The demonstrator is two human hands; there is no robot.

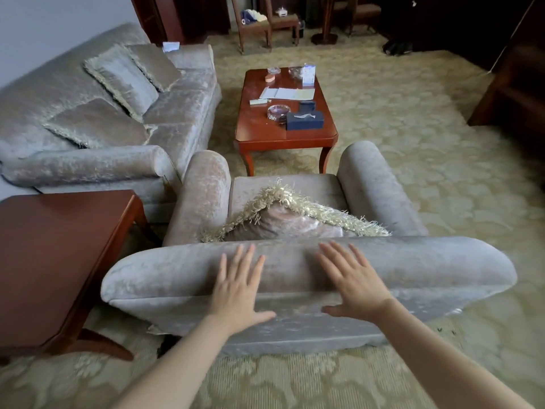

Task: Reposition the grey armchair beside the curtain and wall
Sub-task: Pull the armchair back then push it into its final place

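Two bare forearms reach in from the bottom edge, cut off below the elbows. The left hand (237, 293) lies flat on the top of the backrest of the grey armchair (306, 273), fingers spread and pointing away, thumb hooked down over the near face of the backrest. The right hand (355, 283) lies just beside it in the same manner, palm down, fingers splayed, thumb over the near edge. Neither grip is closed on anything: both are open and pressed flat on the fabric.

The armchair stands on the patterned carpet (295, 382), seen from behind and above, so its legs and lower back are mostly hidden. A fringed cushion (283, 219) leans on the seat, its lower part concealed behind the backrest. The two rolled arms run away from the viewer.

To the left, a dark wooden side desk (56, 255) stands just beside the armchair's corner; its left part runs out of view. Beyond it sits a grey sofa (97, 119) with three fringed pillows, against a pale wall (44, 31); its left end is cut off.

Straight ahead, near the armchair's front, is a wooden coffee desk (287, 137) bearing papers, a glass ashtray (278, 112), a dark blue tissue box (305, 120) and small items too blurred to name. Farther off stand wooden chairs (255, 23) with unclear objects on their seats, and dark furniture in shadow at right. No curtain can be made out.
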